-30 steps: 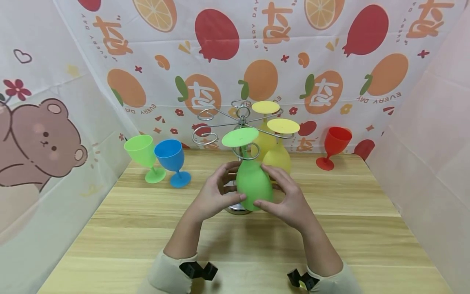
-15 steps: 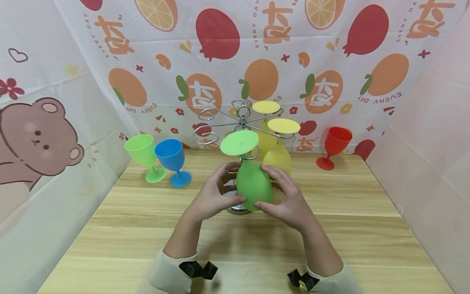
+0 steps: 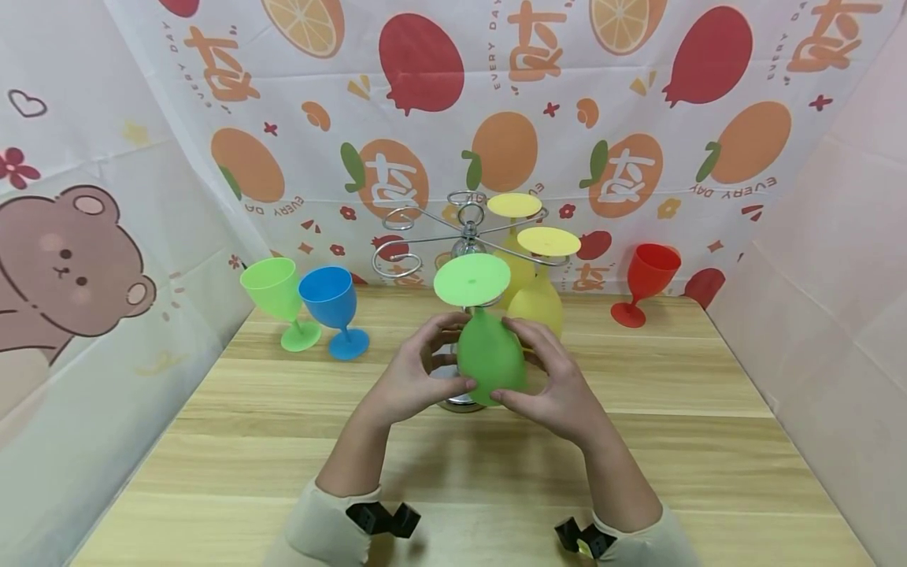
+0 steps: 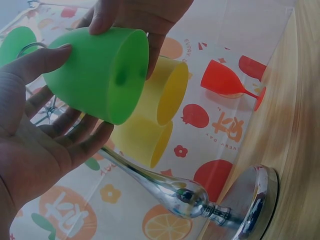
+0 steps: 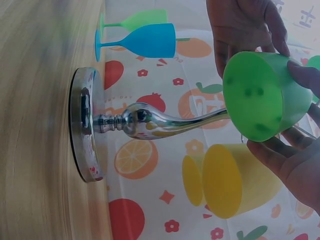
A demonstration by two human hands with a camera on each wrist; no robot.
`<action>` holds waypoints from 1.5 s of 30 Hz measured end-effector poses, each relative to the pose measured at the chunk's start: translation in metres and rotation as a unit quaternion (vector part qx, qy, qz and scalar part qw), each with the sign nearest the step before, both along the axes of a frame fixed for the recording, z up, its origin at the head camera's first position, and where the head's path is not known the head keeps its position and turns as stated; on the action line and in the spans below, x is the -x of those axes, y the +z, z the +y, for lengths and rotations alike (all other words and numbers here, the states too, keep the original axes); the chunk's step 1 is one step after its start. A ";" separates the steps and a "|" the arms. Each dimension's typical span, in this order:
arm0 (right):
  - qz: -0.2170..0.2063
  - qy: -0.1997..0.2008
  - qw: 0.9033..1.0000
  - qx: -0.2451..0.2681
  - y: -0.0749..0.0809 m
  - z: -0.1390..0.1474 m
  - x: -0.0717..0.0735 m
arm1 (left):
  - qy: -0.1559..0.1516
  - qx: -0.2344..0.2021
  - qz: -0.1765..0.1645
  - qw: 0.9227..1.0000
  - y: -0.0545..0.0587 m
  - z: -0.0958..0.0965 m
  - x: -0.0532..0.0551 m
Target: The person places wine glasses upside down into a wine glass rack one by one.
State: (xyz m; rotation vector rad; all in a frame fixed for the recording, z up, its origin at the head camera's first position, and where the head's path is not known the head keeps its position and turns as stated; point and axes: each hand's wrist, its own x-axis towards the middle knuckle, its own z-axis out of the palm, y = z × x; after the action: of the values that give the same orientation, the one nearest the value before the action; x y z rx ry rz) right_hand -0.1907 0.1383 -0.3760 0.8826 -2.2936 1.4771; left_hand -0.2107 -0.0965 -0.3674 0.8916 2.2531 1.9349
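Both hands hold a green plastic goblet point(image 3: 491, 358) upside down by its bowl, its round foot uppermost and tilted toward the head camera. My left hand point(image 3: 414, 382) curls round the left side, thumb at the front; my right hand point(image 3: 560, 386) does the same on the right. Behind the goblet stands a chrome goblet rack point(image 3: 469, 230) with wire arms ending in open rings. Near the foot, a ring at the goblet's stem is mostly hidden in the head view. Two yellow goblets point(image 3: 536, 305) hang upside down from rings just behind. The goblet's open mouth point(image 5: 252, 95) faces down, above the tabletop.
On the wooden table point(image 3: 283, 465), another green goblet point(image 3: 271, 285) and a blue goblet point(image 3: 329, 299) stand upright at left. A red goblet point(image 3: 652, 272) stands upright at back right. The rack's heavy round base point(image 5: 87, 125) rests on the table. Printed cloth point(image 3: 489, 63) hangs behind.
The held goblet's foot has shifted slightly down, then right, and tips more toward the head camera, now covering most of the ring. Both hands stay nearly in place.
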 end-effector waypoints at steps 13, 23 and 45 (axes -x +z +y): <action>-0.032 -0.011 0.999 -0.021 -0.001 0.000 0.001 | 0.020 0.029 -0.006 0.999 0.001 0.000 0.001; -0.052 -0.011 0.998 -0.027 -0.001 -0.002 0.001 | 0.022 0.047 -0.007 0.999 0.001 0.000 0.001; -0.086 -0.007 0.996 -0.009 -0.006 -0.006 0.006 | 0.038 0.068 0.000 0.997 0.000 -0.001 0.001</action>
State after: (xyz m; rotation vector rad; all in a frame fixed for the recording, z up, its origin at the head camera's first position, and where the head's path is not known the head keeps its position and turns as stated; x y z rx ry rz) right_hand -0.1966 0.1325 -0.3816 0.7681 -2.4340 1.5843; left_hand -0.2122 -0.0979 -0.3675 0.8005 2.4180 1.7822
